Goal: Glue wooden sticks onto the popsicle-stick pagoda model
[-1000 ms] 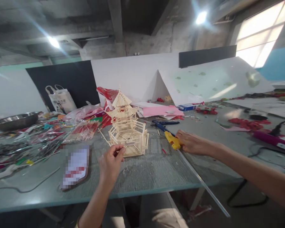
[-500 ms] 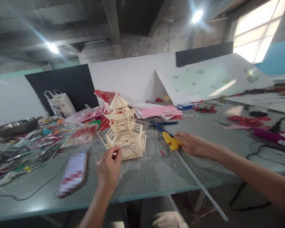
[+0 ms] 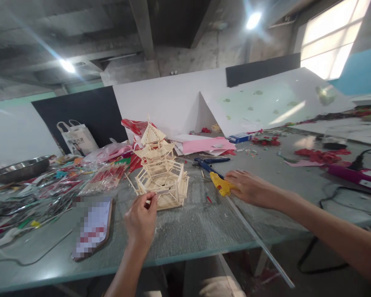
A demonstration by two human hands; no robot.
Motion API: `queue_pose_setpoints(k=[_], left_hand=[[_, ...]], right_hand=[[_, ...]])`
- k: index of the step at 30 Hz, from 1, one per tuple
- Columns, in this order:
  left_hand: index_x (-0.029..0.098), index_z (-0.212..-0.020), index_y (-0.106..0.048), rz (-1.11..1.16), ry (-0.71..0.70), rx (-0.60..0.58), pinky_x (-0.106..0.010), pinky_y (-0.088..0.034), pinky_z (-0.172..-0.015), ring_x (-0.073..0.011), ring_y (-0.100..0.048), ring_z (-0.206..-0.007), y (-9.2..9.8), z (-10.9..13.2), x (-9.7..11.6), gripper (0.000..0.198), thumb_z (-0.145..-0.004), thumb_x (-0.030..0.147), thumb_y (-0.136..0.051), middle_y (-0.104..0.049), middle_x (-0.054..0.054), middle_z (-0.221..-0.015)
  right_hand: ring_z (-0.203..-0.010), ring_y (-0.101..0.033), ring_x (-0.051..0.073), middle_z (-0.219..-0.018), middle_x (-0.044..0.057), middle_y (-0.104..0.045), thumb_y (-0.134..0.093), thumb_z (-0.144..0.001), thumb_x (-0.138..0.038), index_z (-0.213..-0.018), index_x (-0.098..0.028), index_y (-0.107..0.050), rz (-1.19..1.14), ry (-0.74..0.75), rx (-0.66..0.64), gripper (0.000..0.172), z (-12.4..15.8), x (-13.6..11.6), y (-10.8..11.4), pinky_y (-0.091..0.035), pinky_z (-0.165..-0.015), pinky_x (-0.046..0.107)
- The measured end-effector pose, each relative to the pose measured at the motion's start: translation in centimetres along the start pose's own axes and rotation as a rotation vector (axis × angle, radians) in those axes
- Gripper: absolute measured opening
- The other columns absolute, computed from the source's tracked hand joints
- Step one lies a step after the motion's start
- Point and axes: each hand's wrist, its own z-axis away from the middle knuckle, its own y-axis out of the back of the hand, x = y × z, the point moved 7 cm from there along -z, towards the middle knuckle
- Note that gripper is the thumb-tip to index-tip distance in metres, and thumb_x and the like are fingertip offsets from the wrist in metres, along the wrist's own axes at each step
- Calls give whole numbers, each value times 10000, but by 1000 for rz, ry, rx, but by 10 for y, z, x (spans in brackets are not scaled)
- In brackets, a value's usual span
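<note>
"On the bench [image 3: 188, 231], in the head view, how far along is the stick tower [image 3: 159, 167]?"

"Roofs and tiers stand, so it looks mostly built. What remains, I can't tell."

"And the hands?"

"The left hand [image 3: 142, 216] pinches what seems a thin stick [image 3: 165, 192] at its front, maybe already attached. Beside it, the right hand [image 3: 247, 187] is wrapped around a glue gun [image 3: 219, 184]."

The view is turned slightly rightward: the stick pagoda [image 3: 156, 152] is now seen farther left and lower, and the left hand [image 3: 142, 216] at its front is likewise shifted leftward.
</note>
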Motion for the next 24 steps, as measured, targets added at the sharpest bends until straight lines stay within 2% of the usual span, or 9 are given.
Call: queue_pose_setpoints(k=[3,14,24], left_hand=[[208,-828,-686,-7,5,-3,-254,-429,-665,-155,-626,-683,-1,-1,-1,169,-766,312,-568,-704,-16,-818],[211,-851,-689,-25,42,-41,-279,-431,-697,-184,-641,-723,-2,-2,0,219,-770,354,-544,-712,-31,-811],[206,-854,-688,39,57,-72,-281,-439,-697,-182,-649,-707,-3,-3,0,245,-762,363,-524,-715,-31,-809]], right_hand=[[-949,-531,242,-1023,132,-557,-434,-809,-174,-992,-117,-590,-2,-17,-67,247,0,3,-4,-396,-865,408],[-933,-525,235,-996,126,-556,-418,-790,-157,-950,-127,-583,-44,-20,-55,232,0,17,-16,-397,-848,392],[-915,-541,243,-1013,126,-561,-421,-770,-141,-922,-131,-589,-26,-38,-95,227,-2,16,-20,-406,-826,395]])
